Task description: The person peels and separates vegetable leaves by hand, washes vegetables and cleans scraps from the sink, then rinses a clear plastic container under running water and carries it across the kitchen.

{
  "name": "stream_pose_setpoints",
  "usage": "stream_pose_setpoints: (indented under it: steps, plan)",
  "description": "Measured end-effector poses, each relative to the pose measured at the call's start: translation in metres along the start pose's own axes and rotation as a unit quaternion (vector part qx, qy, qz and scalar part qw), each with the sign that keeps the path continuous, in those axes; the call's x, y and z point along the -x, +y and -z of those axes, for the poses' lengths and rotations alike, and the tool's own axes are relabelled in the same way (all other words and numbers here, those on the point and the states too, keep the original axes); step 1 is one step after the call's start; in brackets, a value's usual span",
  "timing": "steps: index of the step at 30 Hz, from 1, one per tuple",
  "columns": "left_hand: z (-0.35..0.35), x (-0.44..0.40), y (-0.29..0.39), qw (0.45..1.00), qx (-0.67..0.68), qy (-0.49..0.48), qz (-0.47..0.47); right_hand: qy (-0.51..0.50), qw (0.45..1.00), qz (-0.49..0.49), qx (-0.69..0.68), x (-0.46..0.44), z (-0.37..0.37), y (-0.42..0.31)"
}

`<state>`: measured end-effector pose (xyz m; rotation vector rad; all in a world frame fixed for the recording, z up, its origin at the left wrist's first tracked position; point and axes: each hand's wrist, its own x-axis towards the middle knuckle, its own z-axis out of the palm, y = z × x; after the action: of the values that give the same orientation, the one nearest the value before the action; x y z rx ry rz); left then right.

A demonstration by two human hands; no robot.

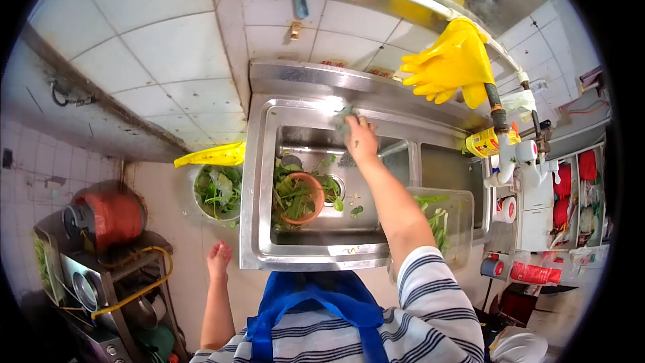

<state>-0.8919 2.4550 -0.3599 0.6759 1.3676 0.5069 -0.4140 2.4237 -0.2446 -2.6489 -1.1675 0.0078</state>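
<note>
Over the back rim of the steel sink [316,250], my right hand [361,138] is closed on a greyish-green scrubber or cloth [345,118], partly blurred. My left hand [219,257] hangs beside the sink's front left corner, its fingers curled and touching nothing I can see. An orange-brown basket [316,196] lies tilted in the left basin, with green leaves [290,195] in and around it. Loose leaf scraps lie near the drain [338,191]. A clear tub [460,212] with green stems [438,225] rests across the sink's right part.
A bucket of greens [218,191] stands left of the sink, a yellow item [211,154] behind it. Yellow gloves [457,64] hang from a pipe at the back right. A metal rack [138,282] stands at the left, shelves [571,195] at the right.
</note>
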Motion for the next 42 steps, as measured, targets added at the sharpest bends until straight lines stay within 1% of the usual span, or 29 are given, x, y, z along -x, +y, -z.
stream_pose_setpoints:
  steps: [1, 3, 4, 6, 7, 8, 9, 10, 11, 12, 14, 15, 17, 18, 20, 22, 23, 24, 25, 26, 27, 29, 30, 32, 33, 35, 38, 41, 42]
  plan:
    - [-0.008, 0.004, 0.0, 1.0, 0.004, -0.015, 0.011, -0.007, 0.999, 0.025, -0.039, 0.002, 0.008, -0.004]
    - [-0.02, 0.013, 0.002, 0.999, 0.006, -0.03, 0.024, -0.022, 0.995, 0.016, -0.094, 0.003, 0.02, -0.012]
    - [-0.025, 0.016, 0.006, 0.999, 0.001, -0.039, 0.009, -0.02, 0.995, 0.014, -0.095, 0.002, 0.019, -0.006]
    - [-0.033, 0.021, 0.018, 0.999, -0.005, -0.047, -0.005, 0.08, 0.958, 0.006, -0.276, -0.004, 0.013, 0.013]
    - [-0.037, 0.022, 0.029, 0.999, -0.008, -0.029, -0.046, 0.092, 0.935, 0.01, -0.343, -0.01, 0.019, 0.02]
    - [-0.039, 0.025, 0.038, 0.996, -0.012, -0.01, -0.086, 0.06, 0.923, -0.083, -0.371, -0.013, 0.026, 0.03]
    - [-0.04, 0.027, 0.046, 0.996, -0.014, -0.009, -0.086, 0.087, 0.924, -0.101, -0.358, -0.018, 0.032, 0.043]
    - [-0.04, 0.027, 0.054, 0.994, -0.023, -0.002, -0.103, 0.098, 0.885, -0.137, -0.433, -0.019, 0.043, 0.054]
    - [-0.041, 0.027, 0.061, 0.992, -0.032, 0.004, -0.12, 0.129, 0.893, -0.153, -0.403, -0.026, 0.04, 0.076]
    - [-0.042, 0.029, 0.065, 0.989, -0.045, -0.005, -0.14, 0.253, 0.942, -0.076, -0.209, -0.028, 0.039, 0.101]
    - [-0.045, 0.033, 0.066, 0.989, -0.048, -0.007, -0.142, 0.306, 0.937, -0.137, -0.104, -0.025, 0.044, 0.133]
    - [-0.048, 0.035, 0.065, 0.988, -0.051, -0.008, -0.145, 0.279, 0.928, -0.214, -0.121, -0.027, 0.037, 0.148]
    - [-0.055, 0.043, 0.058, 0.99, -0.042, -0.01, -0.135, 0.083, 0.937, -0.303, -0.15, -0.028, 0.024, 0.167]
    - [-0.058, 0.046, 0.053, 0.992, -0.034, -0.014, -0.125, 0.08, 0.939, -0.3, -0.15, -0.028, 0.017, 0.158]
    - [-0.055, 0.052, 0.041, 0.992, -0.039, -0.011, -0.116, 0.148, 0.961, -0.225, -0.065, -0.029, -0.006, 0.119]
    - [-0.05, 0.057, 0.032, 0.992, -0.057, -0.008, -0.108, 0.18, 0.955, -0.142, -0.187, -0.036, -0.028, 0.071]
    - [-0.048, 0.062, 0.031, 0.993, -0.057, -0.003, -0.104, 0.17, 0.975, -0.082, -0.115, -0.04, -0.036, 0.047]
    - [-0.048, 0.066, 0.031, 0.993, -0.059, -0.004, -0.103, 0.149, 0.972, -0.061, -0.169, -0.038, -0.036, 0.019]
    - [-0.048, 0.067, 0.032, 0.993, -0.059, -0.007, -0.104, 0.145, 0.973, -0.038, -0.176, -0.039, -0.048, -0.001]
    - [-0.046, 0.068, 0.031, 0.993, -0.056, -0.007, -0.108, 0.076, 0.989, -0.039, -0.124, -0.038, -0.034, -0.034]
    - [-0.045, 0.069, 0.031, 0.993, -0.051, -0.002, -0.108, 0.058, 0.989, 0.013, -0.139, -0.036, -0.033, -0.053]
    - [-0.041, 0.07, 0.032, 0.994, -0.028, -0.01, -0.106, -0.002, 0.988, 0.014, -0.152, -0.041, -0.039, -0.084]
    - [-0.036, 0.07, 0.032, 0.994, -0.025, -0.005, -0.107, -0.003, 0.988, 0.019, -0.153, -0.047, -0.038, -0.092]
    - [-0.027, 0.069, 0.031, 0.994, -0.027, -0.002, -0.109, -0.123, 0.975, 0.017, -0.187, -0.063, -0.034, -0.106]
    - [-0.022, 0.071, 0.033, 0.994, -0.025, 0.002, -0.109, -0.109, 0.973, 0.029, -0.201, -0.069, -0.029, -0.112]
    - [-0.013, 0.076, 0.035, 0.995, -0.023, 0.016, -0.1, 0.013, 0.978, 0.051, -0.201, -0.074, -0.024, -0.13]
    - [0.008, 0.074, 0.023, 0.995, -0.038, 0.029, -0.088, -0.022, 0.979, 0.069, -0.188, -0.076, -0.026, -0.15]
    - [0.016, 0.079, 0.023, 0.996, -0.025, 0.05, -0.065, -0.027, 0.979, 0.075, -0.188, -0.071, -0.051, -0.159]
    - [0.017, 0.077, 0.021, 0.996, -0.026, 0.053, -0.059, -0.051, 0.967, 0.115, -0.22, -0.072, -0.066, -0.156]
